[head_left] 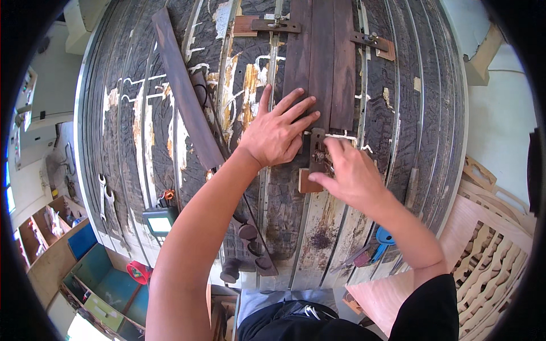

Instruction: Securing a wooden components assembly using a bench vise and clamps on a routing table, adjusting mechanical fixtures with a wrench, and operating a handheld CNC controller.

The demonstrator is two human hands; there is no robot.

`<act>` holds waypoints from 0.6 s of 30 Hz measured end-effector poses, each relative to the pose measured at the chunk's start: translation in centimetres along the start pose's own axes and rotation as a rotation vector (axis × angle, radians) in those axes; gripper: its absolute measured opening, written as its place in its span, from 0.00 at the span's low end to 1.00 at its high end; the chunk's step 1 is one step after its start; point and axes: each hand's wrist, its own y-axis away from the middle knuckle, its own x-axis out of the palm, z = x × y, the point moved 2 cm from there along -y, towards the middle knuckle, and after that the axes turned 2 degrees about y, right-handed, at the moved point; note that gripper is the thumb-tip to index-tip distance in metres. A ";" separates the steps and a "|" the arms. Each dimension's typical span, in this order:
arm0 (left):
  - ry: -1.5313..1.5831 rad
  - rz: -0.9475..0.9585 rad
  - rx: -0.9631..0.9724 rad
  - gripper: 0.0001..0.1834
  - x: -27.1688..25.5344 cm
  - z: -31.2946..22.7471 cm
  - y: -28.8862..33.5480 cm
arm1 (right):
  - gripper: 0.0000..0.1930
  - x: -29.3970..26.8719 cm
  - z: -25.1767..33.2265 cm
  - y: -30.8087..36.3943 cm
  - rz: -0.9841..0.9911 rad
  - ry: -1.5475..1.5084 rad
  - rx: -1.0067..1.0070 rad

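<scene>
Several dark wood boards (321,62) lie side by side along the slotted metal bed. My left hand (277,129) rests on their near left part with its fingers spread, holding nothing. A slotted metal clamp bar (317,137) sits at the near end of the boards, its near end by a reddish wood block (310,182). My right hand (355,173) is bent around the clamp's bolt (319,154), thumb and fingers closing on it; its fingers partly hide the hardware. Farther off, similar clamp bars (276,26) (368,40) sit at the boards' left and right sides.
A long dark strip (187,91) lies slanted to the left. Wrenches (106,199) and a device with a screen (160,221) are at the near left. A blue-handled tool (384,236) lies near the right front edge. Cut wooden panels (489,261) stand beyond the right edge.
</scene>
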 end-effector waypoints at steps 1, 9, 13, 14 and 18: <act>0.000 0.002 -0.001 0.31 0.0 0.1 0.2 | 0.26 0.1 0.7 0.5 -0.032 -0.027 0.157; 0.016 -0.038 0.015 0.29 0.2 0.0 0.1 | 0.27 6.4 3.6 2.9 -0.275 -0.367 0.560; 0.015 -0.044 0.014 0.29 0.3 0.1 0.2 | 0.24 5.6 3.3 3.3 -0.306 -0.218 0.497; 0.009 -0.042 0.015 0.29 0.2 0.1 0.2 | 0.24 5.4 3.0 3.5 -0.298 -0.208 0.454; 0.006 -0.040 0.017 0.29 0.2 0.1 0.3 | 0.23 4.6 1.9 3.8 -0.236 -0.101 0.315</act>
